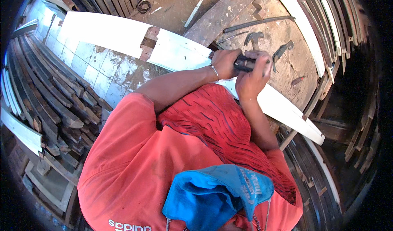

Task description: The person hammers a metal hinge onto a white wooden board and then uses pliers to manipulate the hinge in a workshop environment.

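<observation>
A long white-painted board (180, 48) lies crosswise in front of my body, running from upper left to lower right. My left hand (225, 62), with a bracelet at the wrist, is closed around a dark object that lies over the board. Its black part (244, 63) shows between my two hands, but its kind is not clear. My right hand (253, 78) is curled around the same black part, its fingertips slightly blurred. Just beyond my hands is a claw hammer (254, 37) on a worn wooden surface (274, 34).
On the worn surface lie a dark bar (258, 23), a black hand tool (281, 54) and a small pointed tool with a reddish handle (298, 80). Stacked dark timber (45, 79) fills the left side. More planks (327, 22) line the right. A coiled dark strip (143, 5) lies on the floor.
</observation>
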Demonstrator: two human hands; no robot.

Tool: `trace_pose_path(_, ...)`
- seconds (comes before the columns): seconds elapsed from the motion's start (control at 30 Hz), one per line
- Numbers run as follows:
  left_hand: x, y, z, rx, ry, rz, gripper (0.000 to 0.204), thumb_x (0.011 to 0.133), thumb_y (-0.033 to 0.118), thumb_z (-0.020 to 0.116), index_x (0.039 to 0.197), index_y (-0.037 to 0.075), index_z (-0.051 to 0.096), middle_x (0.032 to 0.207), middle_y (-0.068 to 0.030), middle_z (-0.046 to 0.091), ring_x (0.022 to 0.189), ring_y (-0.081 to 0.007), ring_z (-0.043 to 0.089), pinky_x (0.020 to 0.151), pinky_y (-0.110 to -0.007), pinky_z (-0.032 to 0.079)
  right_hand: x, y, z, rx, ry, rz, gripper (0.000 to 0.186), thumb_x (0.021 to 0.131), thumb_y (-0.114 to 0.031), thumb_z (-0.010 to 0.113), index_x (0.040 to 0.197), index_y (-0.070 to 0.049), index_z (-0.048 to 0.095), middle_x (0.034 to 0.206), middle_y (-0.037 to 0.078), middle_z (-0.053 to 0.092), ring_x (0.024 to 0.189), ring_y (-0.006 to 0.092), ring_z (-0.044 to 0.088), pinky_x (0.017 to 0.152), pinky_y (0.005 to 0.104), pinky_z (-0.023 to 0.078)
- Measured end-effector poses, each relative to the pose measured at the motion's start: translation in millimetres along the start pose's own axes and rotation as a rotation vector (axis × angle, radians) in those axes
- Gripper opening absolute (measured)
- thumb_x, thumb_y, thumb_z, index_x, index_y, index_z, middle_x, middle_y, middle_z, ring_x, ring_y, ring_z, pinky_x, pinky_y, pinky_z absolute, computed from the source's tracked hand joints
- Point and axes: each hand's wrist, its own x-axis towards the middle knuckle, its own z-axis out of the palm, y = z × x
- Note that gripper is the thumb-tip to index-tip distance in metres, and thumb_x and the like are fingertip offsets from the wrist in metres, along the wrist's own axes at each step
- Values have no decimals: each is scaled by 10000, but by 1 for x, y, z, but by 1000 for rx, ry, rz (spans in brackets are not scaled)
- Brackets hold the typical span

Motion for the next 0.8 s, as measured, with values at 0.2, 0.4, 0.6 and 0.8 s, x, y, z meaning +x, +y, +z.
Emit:
trace_pose_path(0.2,1,-18,-38,-260,-119,4,693,715,410,871,1220,33,584,1055,-221,684,994,-394,677,856,-441,537,53,18,-7,89,-375,35,376,1026,-350,608,987,23,636,806,73,633,756,139,599,704,276,472)
trace_pose_path(0.4,12,-25,-88,-598,-500,-52,484,911,177,758,1309,-15,560,1094,-66,703,992,-132,634,899,-336,512,61,11,5,94,-495,58,400,990,-373,675,955,26,670,759,46,629,711,118,574,668,276,468)
trace_pose_path(0.6,20,-38,-75,-424,-516,-13,345,918,241,740,1177,24,668,977,-104,736,935,-213,689,828,-361,528,25,-2,24,108,-69,94,501,1059,-438,522,1050,53,623,770,79,592,734,177,576,708,308,476)
trace_pose_path(0.8,-12,-22,-45,-29,-45,132,411,881,330,736,1152,33,650,965,-205,721,918,-388,689,813,-452,538,62,16,-5,319,-412,156,531,1034,-456,553,1021,68,633,755,76,611,708,177,584,686,322,494)
